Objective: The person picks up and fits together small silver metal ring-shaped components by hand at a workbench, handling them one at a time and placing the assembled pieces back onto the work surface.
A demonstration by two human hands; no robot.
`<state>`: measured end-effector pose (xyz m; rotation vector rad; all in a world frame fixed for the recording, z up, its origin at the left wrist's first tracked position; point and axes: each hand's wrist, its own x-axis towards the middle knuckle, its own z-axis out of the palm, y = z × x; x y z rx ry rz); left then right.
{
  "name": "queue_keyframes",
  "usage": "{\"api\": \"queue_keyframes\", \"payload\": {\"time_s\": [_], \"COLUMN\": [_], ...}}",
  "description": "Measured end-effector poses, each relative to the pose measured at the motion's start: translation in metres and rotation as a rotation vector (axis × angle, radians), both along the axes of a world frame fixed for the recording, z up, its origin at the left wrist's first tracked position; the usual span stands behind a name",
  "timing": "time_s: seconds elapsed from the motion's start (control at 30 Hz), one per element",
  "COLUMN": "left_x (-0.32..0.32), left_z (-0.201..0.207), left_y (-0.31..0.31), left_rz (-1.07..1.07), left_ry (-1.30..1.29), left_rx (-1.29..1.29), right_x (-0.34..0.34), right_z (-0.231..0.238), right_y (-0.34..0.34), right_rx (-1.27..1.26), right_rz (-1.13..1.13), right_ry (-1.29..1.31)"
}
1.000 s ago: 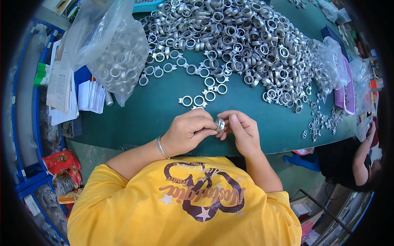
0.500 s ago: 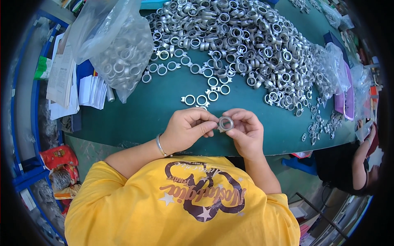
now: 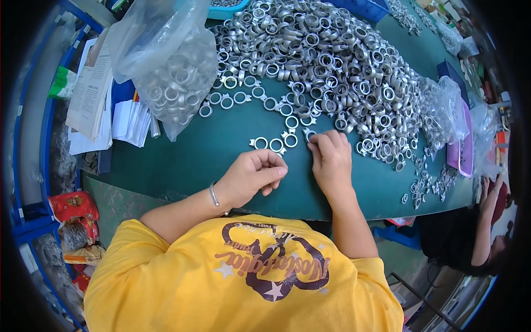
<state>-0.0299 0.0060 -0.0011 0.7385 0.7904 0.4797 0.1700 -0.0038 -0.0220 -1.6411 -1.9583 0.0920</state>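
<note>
My right hand (image 3: 332, 160) reaches forward over the green table, its fingertips closed on a small grey metal ring (image 3: 309, 133). The fingers hide part of that ring. My left hand (image 3: 251, 177) is held near the table's front edge, thumb and fingers pinched together. Whatever it may hold is too small or hidden to make out. Just beyond it lie several loose metal rings with small lugs (image 3: 276, 145), touching one another in a short row. A large heap of similar rings (image 3: 332, 61) spreads over the table behind both hands.
A clear plastic bag of rings (image 3: 171, 88) stands at left, beside papers (image 3: 130, 123) and a blue rack (image 3: 50, 133). Smaller rings (image 3: 423, 185), a plastic bag (image 3: 448, 105) and a purple basket (image 3: 462, 146) lie at right. Another person's arm (image 3: 485, 218) shows at far right.
My right hand has moved forward from beside the left hand, where it held a ring upright, to a ring near the heap. My left hand has drawn slightly left, apart from it.
</note>
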Motion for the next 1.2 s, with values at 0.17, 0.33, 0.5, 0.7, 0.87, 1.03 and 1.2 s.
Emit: {"api": "queue_keyframes", "payload": {"time_s": [0.17, 0.33, 0.5, 0.7, 0.87, 1.03, 1.2], "left_x": [0.002, 0.005, 0.007, 0.005, 0.005, 0.005, 0.005], "left_z": [0.000, 0.004, 0.002, 0.004, -0.002, 0.003, 0.005], "left_y": [0.002, 0.004, -0.001, -0.005, -0.005, -0.009, -0.006], "left_rz": [0.048, 0.029, 0.049, 0.058, 0.055, 0.085, 0.038], "left_ry": [0.166, 0.139, 0.208, 0.267, 0.231, 0.285, 0.185], "left_rx": [0.202, 0.222, 0.471, 0.791, 1.011, 0.773, 0.344], "right_x": [-0.008, -0.017, -0.017, -0.017, -0.016, -0.014, -0.017], "right_z": [0.010, 0.013, 0.011, 0.008, 0.012, 0.003, 0.003], "right_y": [-0.022, -0.038, -0.032, -0.040, -0.038, -0.039, -0.040], "right_rx": [-0.549, -0.610, -0.084, -0.432, -0.671, -0.461, -0.365], "right_rz": [0.041, 0.178, 0.346, 0.147, 0.211, 0.323, 0.330], "right_ry": [1.008, 1.360, 0.677, 1.250, 1.460, 1.615, 1.683]}}
